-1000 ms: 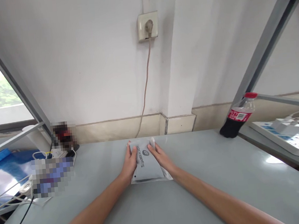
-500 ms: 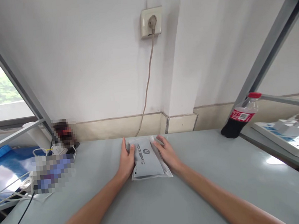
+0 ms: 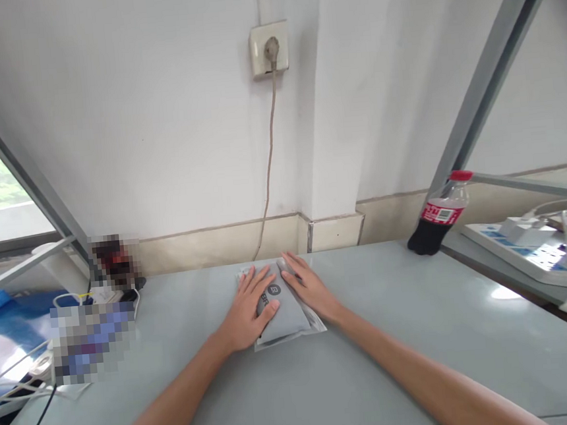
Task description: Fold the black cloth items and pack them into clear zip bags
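A flat grey packet in a clear plastic bag [image 3: 285, 317] lies on the grey desk [image 3: 279, 395], with dark lettering and a round logo on its face. My left hand [image 3: 249, 309] rests palm down across its left part, fingers spread, covering most of the lettering. Along the packet's right edge lies my right hand [image 3: 310, 288], its fingers stretched out and its fingertips touching the plastic near the far corner. Neither hand is closed around the bag.
A cola bottle with a red cap [image 3: 440, 215] stands at the back right. Beyond it, chargers and cables lie on a patterned white board [image 3: 495, 253]. Blurred items [image 3: 96, 338] and white cables sit at the left. A plugged-in cord [image 3: 270, 147] hangs down the wall behind.
My left hand has moved from the packet's left edge onto its top and spread its fingers. The right hand stays at the right edge. The whole view has shifted slightly.
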`<act>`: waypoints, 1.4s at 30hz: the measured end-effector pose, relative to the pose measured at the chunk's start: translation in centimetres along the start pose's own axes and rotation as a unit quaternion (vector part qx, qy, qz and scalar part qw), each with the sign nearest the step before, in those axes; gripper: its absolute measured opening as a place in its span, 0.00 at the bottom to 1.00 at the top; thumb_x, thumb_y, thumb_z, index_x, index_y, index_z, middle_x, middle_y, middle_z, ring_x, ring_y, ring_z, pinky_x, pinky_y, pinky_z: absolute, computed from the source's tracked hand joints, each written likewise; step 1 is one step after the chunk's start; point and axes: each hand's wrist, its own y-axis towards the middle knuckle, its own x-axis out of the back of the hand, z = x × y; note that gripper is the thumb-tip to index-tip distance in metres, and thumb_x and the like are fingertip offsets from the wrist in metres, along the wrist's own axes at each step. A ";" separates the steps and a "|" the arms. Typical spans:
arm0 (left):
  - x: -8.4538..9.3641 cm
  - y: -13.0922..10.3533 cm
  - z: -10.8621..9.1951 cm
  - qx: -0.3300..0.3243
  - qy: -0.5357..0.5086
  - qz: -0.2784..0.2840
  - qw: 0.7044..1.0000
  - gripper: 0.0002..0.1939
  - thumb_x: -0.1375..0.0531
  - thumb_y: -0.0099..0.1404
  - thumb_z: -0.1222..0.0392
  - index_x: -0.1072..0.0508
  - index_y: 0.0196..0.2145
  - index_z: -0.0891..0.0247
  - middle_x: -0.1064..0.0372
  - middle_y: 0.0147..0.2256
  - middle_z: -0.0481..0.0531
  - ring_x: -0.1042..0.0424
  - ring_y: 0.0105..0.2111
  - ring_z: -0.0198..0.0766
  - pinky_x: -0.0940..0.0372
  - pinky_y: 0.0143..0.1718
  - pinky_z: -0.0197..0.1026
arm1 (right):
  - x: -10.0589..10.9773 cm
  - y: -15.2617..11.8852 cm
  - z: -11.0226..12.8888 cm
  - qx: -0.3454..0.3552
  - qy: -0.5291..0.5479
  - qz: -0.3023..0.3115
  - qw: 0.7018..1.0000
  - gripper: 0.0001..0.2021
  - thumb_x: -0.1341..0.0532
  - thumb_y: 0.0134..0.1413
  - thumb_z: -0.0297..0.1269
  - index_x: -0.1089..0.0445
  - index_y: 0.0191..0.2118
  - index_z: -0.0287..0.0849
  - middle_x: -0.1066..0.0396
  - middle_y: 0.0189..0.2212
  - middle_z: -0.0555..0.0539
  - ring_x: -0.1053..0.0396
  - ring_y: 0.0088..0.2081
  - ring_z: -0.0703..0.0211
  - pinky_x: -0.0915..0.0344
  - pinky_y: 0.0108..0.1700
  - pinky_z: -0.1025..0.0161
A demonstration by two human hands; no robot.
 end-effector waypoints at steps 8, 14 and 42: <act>0.2 -0.1 0.6 0.011 0.025 0.056 0.998 0.44 0.44 0.71 0.31 0.52 0.76 0.48 0.66 0.77 0.48 0.73 0.76 0.56 0.69 0.75 0.64 | -0.2 0.1 -0.5 0.035 -0.019 0.047 0.998 0.31 0.51 0.72 0.59 0.34 0.69 0.46 0.41 0.72 0.41 0.46 0.73 0.49 0.50 0.74 0.46; 0.2 -0.1 0.4 0.026 0.026 0.075 0.996 0.46 0.43 0.69 0.29 0.53 0.76 0.47 0.67 0.77 0.46 0.73 0.76 0.55 0.68 0.75 0.63 | -0.6 0.0 -1.6 0.025 -0.019 0.060 0.998 0.30 0.51 0.73 0.58 0.35 0.70 0.48 0.43 0.72 0.43 0.45 0.72 0.49 0.50 0.74 0.45; -0.8 -0.4 1.6 0.063 -0.024 -0.001 0.998 0.44 0.42 0.69 0.29 0.45 0.73 0.50 0.60 0.76 0.52 0.70 0.76 0.55 0.69 0.75 0.64 | 0.7 -0.3 -0.4 -0.065 -0.069 -0.043 0.995 0.24 0.44 0.64 0.62 0.27 0.47 0.46 0.24 0.41 0.43 0.26 0.41 0.47 0.29 0.46 0.50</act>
